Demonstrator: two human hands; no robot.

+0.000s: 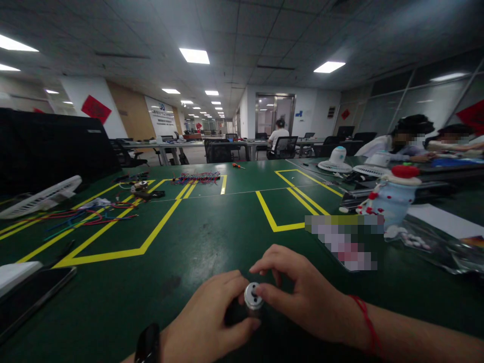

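Observation:
A small silver cylinder, apparently a small motor (252,301), stands upright near the table's front edge, its round metal top with dark holes facing me. Curled around its left side, my left hand (212,315) grips it between thumb and fingers. My right hand (297,292) comes in from the right. Its thumb tip touches the top of the motor, while the index finger arches above with a gap between them. The motor's lower part is in shadow, partly hidden by my left thumb.
Left on the green table (212,232) lie loose coloured wires (102,214), a white fan (41,196) and a phone (34,297). At right are a blurred flat item (342,244), a blue bottle with red lid (397,196) and plastic bags (427,247). People sit beyond.

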